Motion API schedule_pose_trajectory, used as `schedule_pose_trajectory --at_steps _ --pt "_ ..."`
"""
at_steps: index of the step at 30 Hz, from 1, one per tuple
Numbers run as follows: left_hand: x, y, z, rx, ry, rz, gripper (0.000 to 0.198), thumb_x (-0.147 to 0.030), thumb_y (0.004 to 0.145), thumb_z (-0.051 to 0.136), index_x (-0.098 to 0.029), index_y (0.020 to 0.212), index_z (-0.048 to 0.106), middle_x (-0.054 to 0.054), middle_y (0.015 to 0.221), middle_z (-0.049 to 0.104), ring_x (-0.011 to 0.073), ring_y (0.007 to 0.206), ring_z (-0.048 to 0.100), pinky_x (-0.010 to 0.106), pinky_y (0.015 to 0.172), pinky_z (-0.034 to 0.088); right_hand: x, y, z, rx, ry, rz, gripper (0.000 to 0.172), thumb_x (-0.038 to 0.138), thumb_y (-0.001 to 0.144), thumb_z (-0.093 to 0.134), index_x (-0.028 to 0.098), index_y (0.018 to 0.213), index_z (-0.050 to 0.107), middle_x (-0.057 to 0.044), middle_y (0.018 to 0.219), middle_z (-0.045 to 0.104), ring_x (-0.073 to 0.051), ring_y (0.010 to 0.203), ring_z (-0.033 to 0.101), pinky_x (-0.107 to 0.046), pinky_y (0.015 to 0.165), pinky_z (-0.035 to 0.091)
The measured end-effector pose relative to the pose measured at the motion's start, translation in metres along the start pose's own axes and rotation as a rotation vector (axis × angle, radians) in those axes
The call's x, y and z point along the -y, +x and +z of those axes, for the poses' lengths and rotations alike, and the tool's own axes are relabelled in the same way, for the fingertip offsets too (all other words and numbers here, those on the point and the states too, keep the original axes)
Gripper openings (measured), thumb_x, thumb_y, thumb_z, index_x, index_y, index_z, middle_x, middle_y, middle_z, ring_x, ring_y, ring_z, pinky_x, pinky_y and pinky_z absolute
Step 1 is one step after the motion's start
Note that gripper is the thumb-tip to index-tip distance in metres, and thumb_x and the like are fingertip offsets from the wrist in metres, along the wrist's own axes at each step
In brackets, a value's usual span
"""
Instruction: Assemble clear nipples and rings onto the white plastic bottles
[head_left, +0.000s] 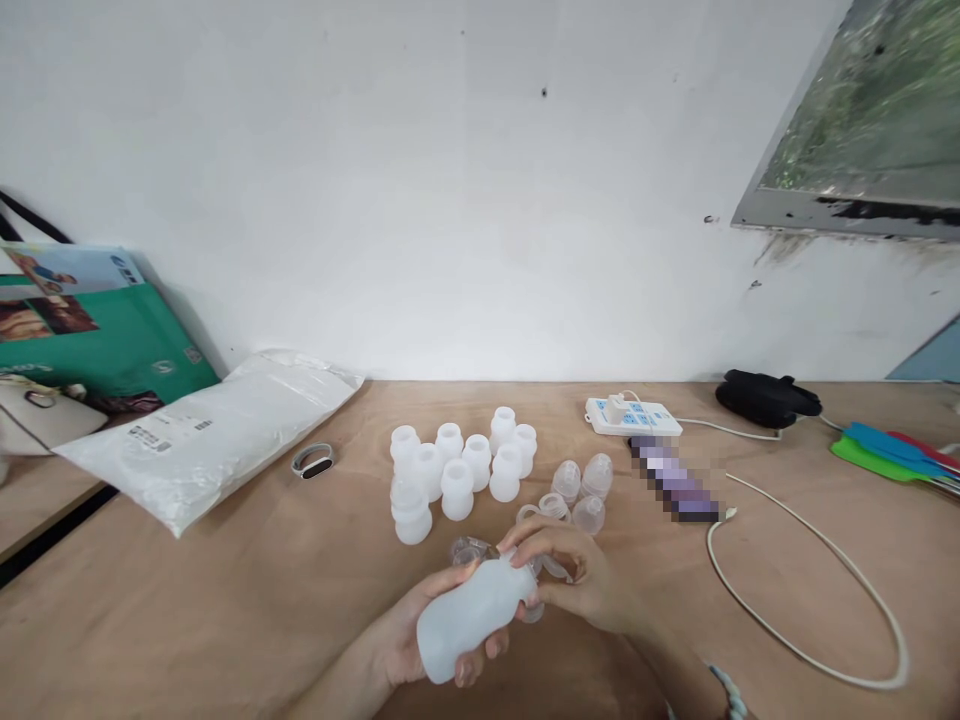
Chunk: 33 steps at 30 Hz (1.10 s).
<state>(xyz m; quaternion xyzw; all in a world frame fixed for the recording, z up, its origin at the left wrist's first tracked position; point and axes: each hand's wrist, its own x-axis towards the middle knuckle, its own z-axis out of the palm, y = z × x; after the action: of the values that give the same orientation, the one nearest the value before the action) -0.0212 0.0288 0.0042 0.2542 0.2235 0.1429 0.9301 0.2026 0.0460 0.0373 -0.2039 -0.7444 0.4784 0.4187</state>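
My left hand (420, 640) is wrapped round a small translucent white bottle (469, 615), held tilted with its neck toward the right. At that neck, my right hand (577, 580) is closed on a clear plastic cap part (551, 570). Just beyond the hands stands a cluster of several white bottles (457, 470), upright on the wooden table (225, 600). To their right lie several clear domed caps (581, 490) and clear rings (469, 550).
A white plastic bag (210, 430) and a wristband (313, 461) lie at the left, with a green box (97, 340) behind. A white power strip (634, 415), its looping cable (825, 590), a black object (765, 397) and coloured spatulas (892, 450) lie at the right.
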Motion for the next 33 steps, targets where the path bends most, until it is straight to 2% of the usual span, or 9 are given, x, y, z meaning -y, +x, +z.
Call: schedule_pose_trajectory --at_steps 5,10,15,18,22,25,28,30,33 --pt "-0.004 -0.011 0.016 -0.258 0.324 0.244 0.062 -0.067 0.077 0.064 -0.010 0.099 0.066 0.006 0.072 0.069 0.0135 0.050 0.060 0.025 0.048 0.048 -0.009 -0.001 -0.003 -0.005 -0.034 0.043 0.033 0.035 0.079 0.080 0.026 0.110 0.074 -0.009 0.110 0.072 -0.023 0.103 0.064 -0.037 0.086 0.052" --pt "-0.008 -0.017 0.028 -0.348 0.605 0.353 0.053 -0.059 0.079 0.069 -0.013 0.105 0.067 0.004 0.079 0.067 0.0159 0.061 0.062 0.027 0.054 0.053 -0.013 -0.001 -0.005 -0.005 -0.075 0.084 0.037 0.042 0.077 0.080 0.025 0.110 0.074 -0.008 0.106 0.074 -0.023 0.097 0.065 -0.036 0.083 0.051" --pt "-0.007 -0.018 0.042 -0.623 1.311 0.517 0.032 -0.037 0.090 0.062 -0.020 0.117 0.064 0.005 0.100 0.069 0.0231 0.089 0.066 0.035 0.079 0.054 -0.008 0.002 -0.003 -0.004 -0.092 0.062 0.031 0.044 0.082 0.075 0.025 0.107 0.073 -0.008 0.108 0.072 -0.023 0.099 0.064 -0.037 0.083 0.050" --pt "-0.004 -0.016 0.040 -0.719 1.762 0.650 0.036 -0.035 0.090 0.064 -0.020 0.122 0.060 0.009 0.110 0.069 0.0286 0.096 0.066 0.040 0.080 0.054 -0.007 0.002 -0.001 -0.051 -0.048 0.142 0.034 0.044 0.084 0.072 0.024 0.112 0.068 -0.009 0.109 0.068 -0.023 0.102 0.064 -0.037 0.086 0.050" --pt "0.002 -0.012 0.026 -0.831 2.088 0.927 0.040 -0.038 0.097 0.055 -0.015 0.130 0.053 0.013 0.115 0.068 0.0289 0.097 0.067 0.040 0.080 0.055 -0.010 -0.002 0.000 -0.114 -0.034 0.269 0.041 0.039 0.085 0.071 0.024 0.121 0.059 -0.008 0.113 0.066 -0.023 0.104 0.063 -0.038 0.090 0.049" --pt "0.004 -0.012 0.017 -0.910 2.226 1.045 0.039 -0.031 0.099 0.050 -0.014 0.135 0.049 0.014 0.114 0.068 0.0292 0.097 0.066 0.041 0.081 0.054 -0.011 -0.003 -0.001 -0.107 -0.080 0.299 0.040 0.039 0.082 0.073 0.023 0.117 0.062 -0.007 0.110 0.066 -0.023 0.101 0.063 -0.037 0.087 0.050" --pt "0.003 -0.013 0.016 -0.925 2.226 1.046 0.039 -0.020 0.094 0.051 -0.015 0.133 0.050 0.014 0.111 0.067 0.0292 0.095 0.066 0.041 0.079 0.054 -0.007 -0.002 0.000 -0.074 -0.115 0.278 0.041 0.042 0.078 0.077 0.022 0.112 0.066 -0.006 0.104 0.068 -0.023 0.098 0.064 -0.034 0.083 0.051" --pt "0.002 -0.013 0.018 -0.930 2.127 0.968 0.038 -0.014 0.088 0.053 -0.016 0.126 0.052 0.013 0.111 0.066 0.0285 0.094 0.066 0.039 0.078 0.055 -0.003 -0.001 0.001 -0.055 -0.183 0.247 0.044 0.043 0.075 0.080 0.022 0.112 0.067 -0.005 0.101 0.069 -0.023 0.095 0.063 -0.033 0.081 0.051" --pt "0.001 -0.012 0.022 -0.890 1.968 0.756 0.034 -0.012 0.081 0.055 -0.020 0.114 0.054 0.008 0.106 0.068 0.0265 0.090 0.068 0.035 0.074 0.055 0.000 -0.002 0.003 -0.035 -0.335 0.193 0.040 0.040 0.076 0.078 0.022 0.110 0.067 -0.004 0.095 0.070 -0.021 0.086 0.063 -0.032 0.076 0.049"
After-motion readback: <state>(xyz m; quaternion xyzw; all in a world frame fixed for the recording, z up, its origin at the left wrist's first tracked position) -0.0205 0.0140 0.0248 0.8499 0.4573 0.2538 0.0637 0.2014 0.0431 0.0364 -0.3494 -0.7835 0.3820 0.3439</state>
